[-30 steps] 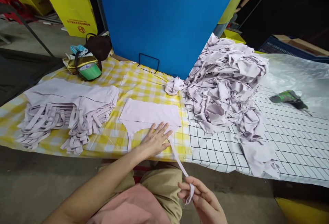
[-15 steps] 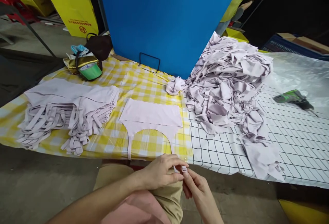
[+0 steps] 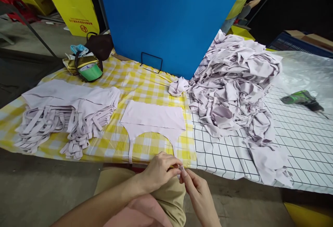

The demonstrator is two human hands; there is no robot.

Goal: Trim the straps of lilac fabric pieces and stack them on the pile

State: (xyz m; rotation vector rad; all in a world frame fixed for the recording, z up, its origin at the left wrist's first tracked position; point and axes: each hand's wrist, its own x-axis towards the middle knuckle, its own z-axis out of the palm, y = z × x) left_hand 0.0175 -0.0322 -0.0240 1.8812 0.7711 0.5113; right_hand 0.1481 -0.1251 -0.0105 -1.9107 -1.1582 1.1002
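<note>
Since the lilac garment (image 3: 153, 116) lies flat on the worktop (image 3: 149, 84), strap side toward me, its right strap (image 3: 174, 150) presumably reaches me easily. Fingers of my left hand (image 3: 160, 170) and right hand (image 3: 197, 187) both pinch that strap just past the edge, likely for control.

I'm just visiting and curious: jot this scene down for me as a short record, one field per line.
Left hand: pinching a strap
Right hand: pinching that strap's end, fingertips meeting the left hand's
Garment: pale lilac, lying flat, attached to the strap
To its left: neat stack of similar pieces
To its right: crumpled heap of lilac cloth
Under garment: yellow checked cover
Behind: tall blue panel
</note>
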